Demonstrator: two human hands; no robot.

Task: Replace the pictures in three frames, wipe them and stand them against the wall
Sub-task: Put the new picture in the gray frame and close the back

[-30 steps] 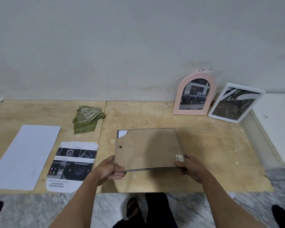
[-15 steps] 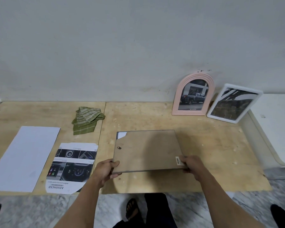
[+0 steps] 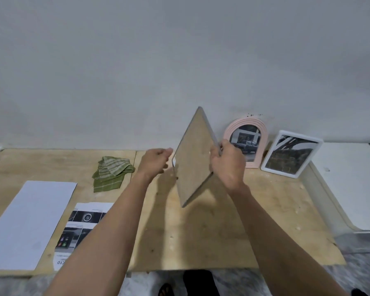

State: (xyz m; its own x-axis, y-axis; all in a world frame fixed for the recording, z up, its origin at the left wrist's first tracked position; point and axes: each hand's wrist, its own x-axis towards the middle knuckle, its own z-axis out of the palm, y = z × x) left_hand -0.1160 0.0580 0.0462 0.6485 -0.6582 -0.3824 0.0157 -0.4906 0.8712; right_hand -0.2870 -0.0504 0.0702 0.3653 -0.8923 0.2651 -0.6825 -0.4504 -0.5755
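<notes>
Only the letters "CED" can be read, on the printed sheet lying below the fingers of the left hand; smaller print is blurred.

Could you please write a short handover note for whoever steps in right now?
Right hand grips the third frame, lifted and tilted on edge, back facing the camera. Left hand is beside its left edge; contact unclear. Pink frame and white frame already lean on the wall. Cloth lies on the board. Left: wipe if needed, stand the third frame.

Bare makeshift workroom, plywood boards on marble floor, plain wall
</notes>
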